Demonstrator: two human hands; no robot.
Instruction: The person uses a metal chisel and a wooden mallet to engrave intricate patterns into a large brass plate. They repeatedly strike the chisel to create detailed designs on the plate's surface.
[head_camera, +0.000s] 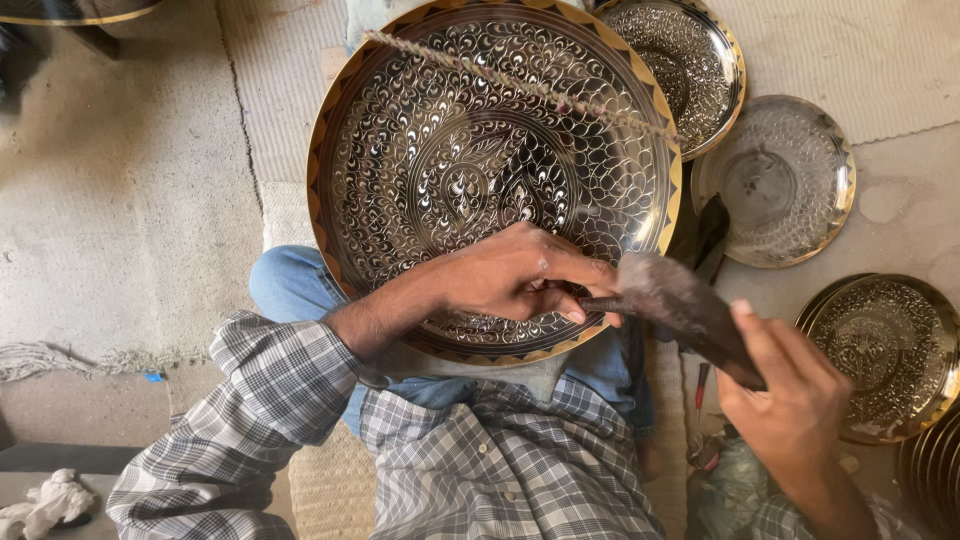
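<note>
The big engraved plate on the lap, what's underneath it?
Under the big plate, a knee in blue jeans shows at its lower left, with woven matting beyond. The rest beneath is covered.

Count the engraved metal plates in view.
4 clear: a large plate on the lap, one top right, one right of it, one at right edge. More may sit at the lower-right corner.

Floor-level metal-engraving workshop: 1 large round engraved brass tray (440, 150) propped over a lap, 3 smaller engraved round metal plates (775, 180) laid about on pale woven floor matting (880, 60), bare concrete floor (110, 200) alongside.
</note>
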